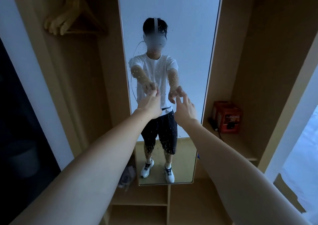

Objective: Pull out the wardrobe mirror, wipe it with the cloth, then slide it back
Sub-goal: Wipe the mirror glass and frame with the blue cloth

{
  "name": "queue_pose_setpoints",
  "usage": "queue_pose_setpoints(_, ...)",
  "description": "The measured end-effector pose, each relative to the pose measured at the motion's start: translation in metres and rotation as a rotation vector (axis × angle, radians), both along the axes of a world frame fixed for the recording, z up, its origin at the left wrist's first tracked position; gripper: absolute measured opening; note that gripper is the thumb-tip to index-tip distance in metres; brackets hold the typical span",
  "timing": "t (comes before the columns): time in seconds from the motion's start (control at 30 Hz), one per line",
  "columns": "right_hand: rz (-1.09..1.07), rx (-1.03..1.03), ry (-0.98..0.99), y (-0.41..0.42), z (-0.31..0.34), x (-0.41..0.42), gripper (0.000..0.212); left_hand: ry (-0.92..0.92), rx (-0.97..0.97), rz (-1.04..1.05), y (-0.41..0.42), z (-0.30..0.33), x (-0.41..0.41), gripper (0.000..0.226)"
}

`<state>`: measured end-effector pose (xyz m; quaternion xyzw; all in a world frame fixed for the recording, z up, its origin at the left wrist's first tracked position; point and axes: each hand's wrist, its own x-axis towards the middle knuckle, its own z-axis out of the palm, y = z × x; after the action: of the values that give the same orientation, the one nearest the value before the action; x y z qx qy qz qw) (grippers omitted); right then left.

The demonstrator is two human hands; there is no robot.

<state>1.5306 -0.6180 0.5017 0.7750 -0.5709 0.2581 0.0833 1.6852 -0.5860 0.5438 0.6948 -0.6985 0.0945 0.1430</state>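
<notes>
**Pale wood frame, wet glass, both my hands reaching in**

Pale wood frames the tall wardrobe mirror, which stands upright straight ahead of me in the middle of the open wardrobe, its face turned toward me. Water droplets speckle the glass, thickest across the middle and lower part.

My left hand is stretched out to the glass just left of centre, its fingers bunched together at the tips right against the surface; whether they pinch anything I cannot tell. My right hand is just beside it to the right, fingers spread and slightly bent, holding nothing, close to the glass; whether it touches I cannot tell.

To the far left, wooden hangers hang from a rail high in the left compartment. On the right, a red box sits on a shelf beside the mirror's lower half, with a dark cable just left of it. Low on the left, by the mirror's bottom corner, lies something greyish and crumpled, too dim to identify. Below the mirror are low wooden shelves.
</notes>
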Motion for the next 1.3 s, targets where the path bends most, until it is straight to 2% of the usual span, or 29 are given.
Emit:
queue_pose_setpoints(0.53, 0.023, 0.199, 0.056, -0.018, 0.021, -0.005, 0.074, 0.036, 0.144, 0.008, -0.026, 0.004, 0.0, 0.065)
queue_pose_setpoints(0.67, 0.068, 0.232, 0.086, -0.015, 0.021, -0.008, 0.062, 0.033, 0.124, 0.023, -0.016, 0.006, -0.005, 0.049)
queue_pose_setpoints(0.83, 0.06, 0.221, 0.05, -0.001, 0.016, -0.013, 0.055, -0.002, 0.105, -0.019, 0.004, 0.008, -0.006, 0.013)
queue_pose_setpoints(0.93, 0.048, 0.236, 0.042, 0.011, 0.01, -0.02, 0.051, 0.028, 0.094, -0.046, 0.014, 0.007, -0.011, 0.009)
queue_pose_setpoints(1.07, -0.004, 0.292, -0.003, 0.03, -0.008, -0.035, 0.043, 0.057, 0.104, -0.104, 0.02, -0.009, -0.026, 0.018)
queue_pose_setpoints(1.17, -0.076, 0.351, -0.044, 0.047, -0.03, -0.056, 0.046, 0.058, 0.13, -0.175, 0.022, -0.027, -0.045, 0.032)
queue_pose_setpoints(1.3, -0.168, 0.425, -0.085, 0.062, -0.068, -0.095, 0.034, 0.037, 0.201, -0.275, 0.02, -0.061, -0.084, 0.036)
